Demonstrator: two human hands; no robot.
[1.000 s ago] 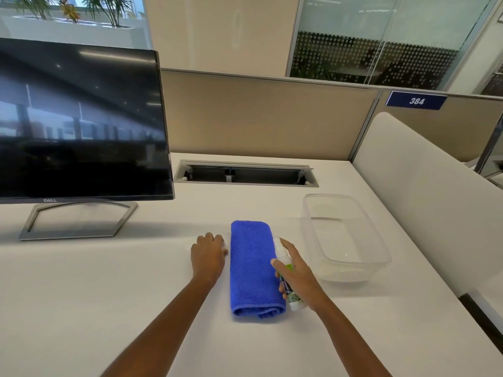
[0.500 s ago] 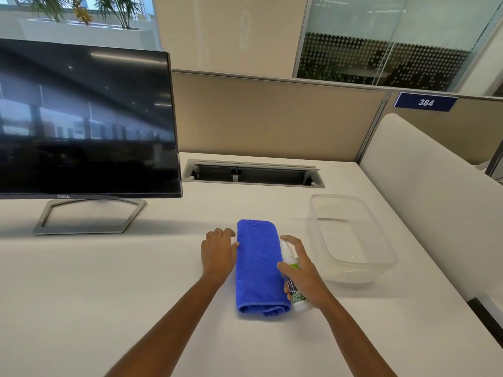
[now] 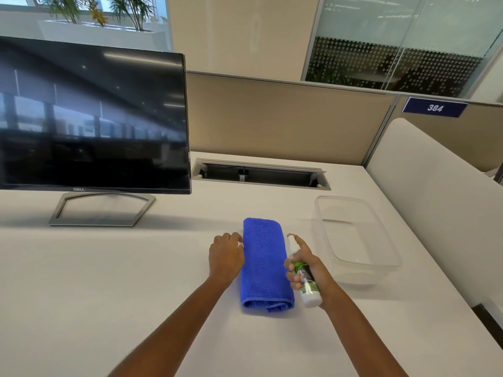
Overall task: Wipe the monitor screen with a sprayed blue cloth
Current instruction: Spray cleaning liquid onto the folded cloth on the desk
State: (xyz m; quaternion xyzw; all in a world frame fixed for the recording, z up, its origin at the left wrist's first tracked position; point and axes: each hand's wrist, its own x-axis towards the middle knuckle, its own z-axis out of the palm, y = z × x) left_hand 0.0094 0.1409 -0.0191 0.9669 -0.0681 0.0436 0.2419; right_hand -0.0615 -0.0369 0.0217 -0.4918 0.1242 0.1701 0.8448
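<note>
Item: blue cloth point(image 3: 265, 263). I see it folded into a long pad lying flat on the white desk point(image 3: 109, 281), long axis running from me toward the back partition, leaning slightly left at the far end. Rolled fold at my end, square end pointing toward the cable slot point(image 3: 260, 176).

Item: monitor point(image 3: 89, 118). I see it upright on its grey stand point(image 3: 102, 209), left of the cloth and further back, well apart from it. Screen dark, reflecting ceiling lights, facing me.

Item: spray bottle point(image 3: 304, 276). Just right of the cloth, tilted, white nozzle at the far end, rounded base toward me. Long axis roughly parallel to the cloth.

Item: left hand point(image 3: 226, 257). Palm down at the cloth's left edge, fingers curled loosely together, fingertips touching the edge near its far half. Forearm comes in from lower left.

Item: right hand point(image 3: 310, 265). Wrapped round the bottle's middle, fingers closed on the label, index finger up by the nozzle. Forearm comes in from lower right.

Item: clear plastic tub point(image 3: 381, 240). Right of the cloth, beyond the bottle, long side running back.
</note>
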